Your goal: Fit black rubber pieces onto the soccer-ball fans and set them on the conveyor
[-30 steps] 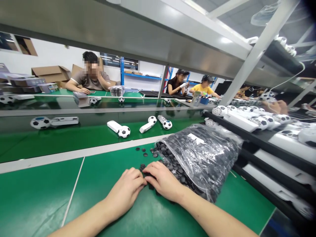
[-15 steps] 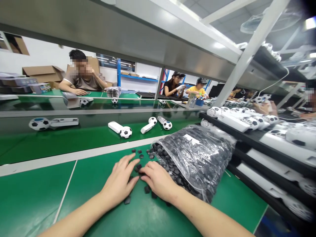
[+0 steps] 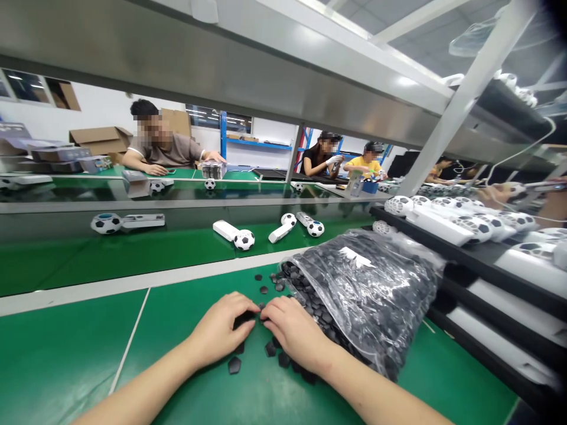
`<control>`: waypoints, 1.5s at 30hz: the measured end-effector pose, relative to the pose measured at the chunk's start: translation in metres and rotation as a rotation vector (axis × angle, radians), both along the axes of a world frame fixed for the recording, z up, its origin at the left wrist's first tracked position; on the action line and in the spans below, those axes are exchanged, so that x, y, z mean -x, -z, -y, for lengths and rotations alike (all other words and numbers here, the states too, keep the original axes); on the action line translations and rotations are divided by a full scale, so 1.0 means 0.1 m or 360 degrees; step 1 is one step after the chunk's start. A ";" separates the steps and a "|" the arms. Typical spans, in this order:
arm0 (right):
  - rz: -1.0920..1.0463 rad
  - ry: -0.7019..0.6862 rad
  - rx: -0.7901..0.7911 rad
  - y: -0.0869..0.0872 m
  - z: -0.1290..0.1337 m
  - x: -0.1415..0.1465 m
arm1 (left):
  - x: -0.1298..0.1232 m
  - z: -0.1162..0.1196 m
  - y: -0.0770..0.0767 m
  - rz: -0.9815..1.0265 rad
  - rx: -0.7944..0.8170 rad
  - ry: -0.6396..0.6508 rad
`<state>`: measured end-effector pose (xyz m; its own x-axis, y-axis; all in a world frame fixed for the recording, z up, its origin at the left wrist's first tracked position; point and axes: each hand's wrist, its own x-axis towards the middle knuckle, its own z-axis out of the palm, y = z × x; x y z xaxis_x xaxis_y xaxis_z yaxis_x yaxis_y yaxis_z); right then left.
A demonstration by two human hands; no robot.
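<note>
Both hands are low over a green mat, fingertips close together. My left hand (image 3: 224, 324) is curled with thumb and fingers bent toward each other; dark pieces show beneath, and whether it grips one is hard to see. My right hand (image 3: 295, 330) has its fingers bent together beside a small black piece, its grip hidden. Black pentagon pieces lie around them, one (image 3: 234, 365) below my left hand and others (image 3: 264, 290) beyond the fingertips. A clear plastic bag (image 3: 376, 289) full of such pieces lies open to the right of my right hand.
White fans with soccer-ball heads (image 3: 244, 239) lie on the green conveyor (image 3: 195, 251) ahead. Black trays (image 3: 482, 260) of white parts are stacked at right. A metal shelf (image 3: 266, 77) hangs overhead. Several people sit across the line, one in a brown shirt (image 3: 175, 152).
The view has shifted left, so the scene appears further right. My left hand's fingers, spread before, are now drawn in toward the thumb. The brown-shirted person's raised hand has lowered to a stack.
</note>
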<state>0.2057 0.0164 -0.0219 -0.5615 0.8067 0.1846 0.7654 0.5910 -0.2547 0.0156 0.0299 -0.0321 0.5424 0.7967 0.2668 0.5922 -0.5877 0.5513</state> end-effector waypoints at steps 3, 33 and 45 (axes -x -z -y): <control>0.0018 0.0008 0.0011 0.01 0.02 0.00 | -0.01 0.09 0.00 0.0069 0.0034 0.0013; -0.0179 -0.0150 -0.0086 0.10 -0.01 -0.03 | 0.00 0.00 0.08 0.0136 0.0091 -0.0387; -0.0262 -0.0360 -0.0315 0.17 -0.05 -0.09 | -0.06 0.02 0.06 0.0116 0.0075 -0.0462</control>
<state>0.2144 0.0213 -0.0393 -0.6719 0.6045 0.4279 0.5673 0.7915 -0.2274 0.0219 0.0282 -0.0383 0.2712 0.9280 0.2554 0.6897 -0.3724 0.6210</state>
